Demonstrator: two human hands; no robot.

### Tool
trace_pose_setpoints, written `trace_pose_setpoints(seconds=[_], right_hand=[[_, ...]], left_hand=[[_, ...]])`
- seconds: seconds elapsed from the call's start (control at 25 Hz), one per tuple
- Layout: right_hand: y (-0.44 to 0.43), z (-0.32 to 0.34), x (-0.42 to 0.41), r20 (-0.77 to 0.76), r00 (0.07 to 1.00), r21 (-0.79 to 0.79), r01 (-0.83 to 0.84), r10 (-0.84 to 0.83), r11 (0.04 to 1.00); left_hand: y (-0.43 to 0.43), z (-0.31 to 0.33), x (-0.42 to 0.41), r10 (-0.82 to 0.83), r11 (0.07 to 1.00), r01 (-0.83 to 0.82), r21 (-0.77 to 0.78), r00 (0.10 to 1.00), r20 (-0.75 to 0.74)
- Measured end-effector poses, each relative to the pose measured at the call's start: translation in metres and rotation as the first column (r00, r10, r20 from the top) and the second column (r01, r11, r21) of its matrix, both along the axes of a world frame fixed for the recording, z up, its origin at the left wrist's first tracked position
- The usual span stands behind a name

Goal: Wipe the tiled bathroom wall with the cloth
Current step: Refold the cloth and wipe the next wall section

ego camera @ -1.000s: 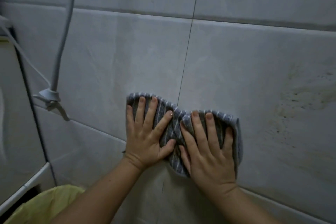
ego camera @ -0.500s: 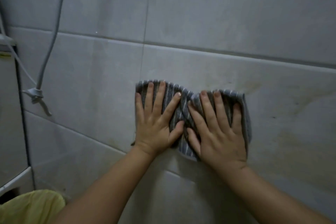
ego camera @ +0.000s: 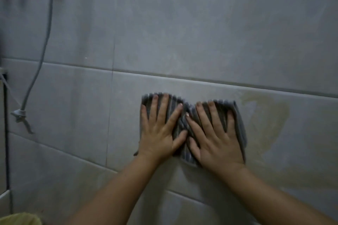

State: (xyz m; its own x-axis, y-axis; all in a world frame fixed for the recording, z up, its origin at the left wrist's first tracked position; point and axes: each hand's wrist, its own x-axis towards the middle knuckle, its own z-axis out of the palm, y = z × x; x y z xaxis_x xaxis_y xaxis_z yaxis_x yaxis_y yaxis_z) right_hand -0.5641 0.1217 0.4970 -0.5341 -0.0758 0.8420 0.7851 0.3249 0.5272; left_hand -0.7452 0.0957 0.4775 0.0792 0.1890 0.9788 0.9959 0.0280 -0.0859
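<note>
A grey striped cloth (ego camera: 238, 118) lies flat against the grey tiled wall (ego camera: 182, 33), just under a horizontal grout line. My left hand (ego camera: 159, 133) presses on its left half with fingers straight and spread. My right hand (ego camera: 214, 139) presses on its right half the same way, thumbs nearly meeting at the cloth's bunched middle. A yellowish-brown stain (ego camera: 267, 120) marks the tile right of the cloth.
A grey hose (ego camera: 45, 38) hangs down the wall at the left and ends in a fitting (ego camera: 19, 114). A dark vertical edge (ego camera: 6, 133) runs along the far left. Something yellow (ego camera: 20, 220) shows at the bottom left corner.
Both hands have slid the cloth to the right along the wall, away from the hose and the vertical grout line and nearer the stain. The view has shifted with them.
</note>
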Motion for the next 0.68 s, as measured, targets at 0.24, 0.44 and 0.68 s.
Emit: trace_pose_setpoints(seconds=[0.24, 0.44, 0.68], right_hand=[[0.009, 0.058, 0.039, -0.225, 0.974, 0.008, 0.023, -0.020, 1.000], [0.004, -0.009, 0.070, -0.149, 0.986, -0.039, 0.068, -0.073, 0.997], [0.014, 0.045, 0.124, -0.213, 0.972, -0.014, 0.100, -0.101, 0.995]], left_hand=[[0.009, 0.065, 0.036, -0.012, 0.998, 0.010, 0.058, 0.999, 0.036], [0.006, 0.000, 0.055, -0.009, 1.000, 0.009, -0.005, 0.997, -0.075], [0.014, 0.059, 0.104, -0.037, 0.998, 0.041, 0.051, 0.997, -0.070]])
